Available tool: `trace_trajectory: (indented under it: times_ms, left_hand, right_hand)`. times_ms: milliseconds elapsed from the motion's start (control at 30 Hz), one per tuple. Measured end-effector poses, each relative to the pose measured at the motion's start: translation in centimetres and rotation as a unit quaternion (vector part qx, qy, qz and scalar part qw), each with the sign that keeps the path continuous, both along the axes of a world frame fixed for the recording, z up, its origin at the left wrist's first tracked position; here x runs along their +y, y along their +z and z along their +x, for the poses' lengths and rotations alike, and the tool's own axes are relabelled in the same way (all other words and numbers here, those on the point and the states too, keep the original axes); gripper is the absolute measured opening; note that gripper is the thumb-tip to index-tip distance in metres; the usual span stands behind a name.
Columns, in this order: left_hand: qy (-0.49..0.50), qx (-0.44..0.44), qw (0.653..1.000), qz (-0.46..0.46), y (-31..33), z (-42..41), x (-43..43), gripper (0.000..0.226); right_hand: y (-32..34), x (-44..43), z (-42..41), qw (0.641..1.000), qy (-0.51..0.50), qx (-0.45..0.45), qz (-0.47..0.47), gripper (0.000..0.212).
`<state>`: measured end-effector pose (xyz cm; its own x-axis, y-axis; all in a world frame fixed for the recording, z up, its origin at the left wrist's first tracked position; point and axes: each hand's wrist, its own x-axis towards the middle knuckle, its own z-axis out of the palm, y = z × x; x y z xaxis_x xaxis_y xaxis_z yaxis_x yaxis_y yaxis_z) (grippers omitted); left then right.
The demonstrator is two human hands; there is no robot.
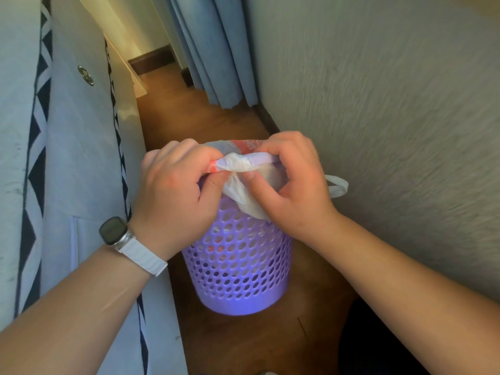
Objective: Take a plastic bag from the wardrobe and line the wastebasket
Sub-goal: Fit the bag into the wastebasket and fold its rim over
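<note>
The plastic bag (243, 169) sits inside the purple wastebasket (238, 266) on the floor, its mouth half folded over the near rim. The left hand (173, 190) and right hand (292, 185) each have their grip pinched shut on the bag's edge. Pulling unevenly could tear the thin film or tip the light basket toward the wall (392, 104) at right.

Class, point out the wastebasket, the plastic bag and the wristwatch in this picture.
wastebasket (238, 266), head view, on its perforated purple side wall.
plastic bag (238, 163), head view, on the bunched white edge at the rim.
wristwatch (113, 230), head view, on its dark face.
</note>
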<state>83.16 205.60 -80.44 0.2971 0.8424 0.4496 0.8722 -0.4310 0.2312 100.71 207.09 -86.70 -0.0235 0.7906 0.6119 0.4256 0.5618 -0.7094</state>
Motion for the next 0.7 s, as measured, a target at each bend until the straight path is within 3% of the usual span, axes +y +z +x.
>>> trace_trajectory:
  times_ms: [133, 367, 533, 700]
  left_hand:
    - [0.015, -0.016, 1.000, -0.003, 0.1, -0.3, 0.2, 0.017]
    - [-0.023, -0.044, 0.999, -0.013, 0.1, 0.1, 0.0, 0.025]
    - [-0.027, 0.003, 1.000, -0.001, 0.1, 0.7, -0.6, 0.036]
    - [-0.050, 0.019, 0.998, -0.025, -0.9, 0.1, -0.1, 0.022]
  right_hand:
    - [-0.5, 0.4, 0.9, 1.000, 0.018, 0.021, -0.004, 0.031]
    - [-0.4, 0.7, 0.5, 0.999, -0.039, 0.027, 0.015, 0.018]
    - [-0.4, 0.4, 0.0, 0.996, -0.078, -0.019, 0.034, 0.024]
    - [-0.4, 0.0, -0.5, 0.998, -0.047, -0.044, 0.028, 0.023]
